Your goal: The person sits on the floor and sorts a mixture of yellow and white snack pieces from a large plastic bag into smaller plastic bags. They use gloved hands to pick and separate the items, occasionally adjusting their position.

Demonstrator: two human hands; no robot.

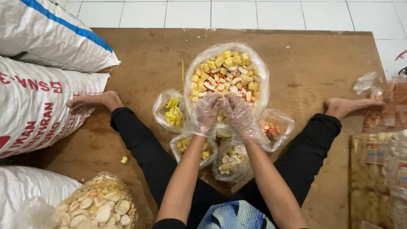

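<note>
Sorting mixed snack pieces on a brown wooden board (140,63) laid over a white tiled floor (237,12).

Large white woven sacks (42,97) are stacked along the left edge, out of the way but within reach, and packed crackers (373,169) sit at the right. The person sits with legs spread, so the big open plastic bag (227,76) of yellow, white and orange pieces stands between them, with the smaller bags fanned around its near side: one of yellow curls (171,112), one of yellow cubes (190,146), one of pale slices (231,163), one of orange bits (271,127). The left hand (208,111) and the right hand (238,113), in thin clear gloves, are pressed together at the big bag's near rim, fingers curled over the pieces; what they pinch cannot be told.
</note>
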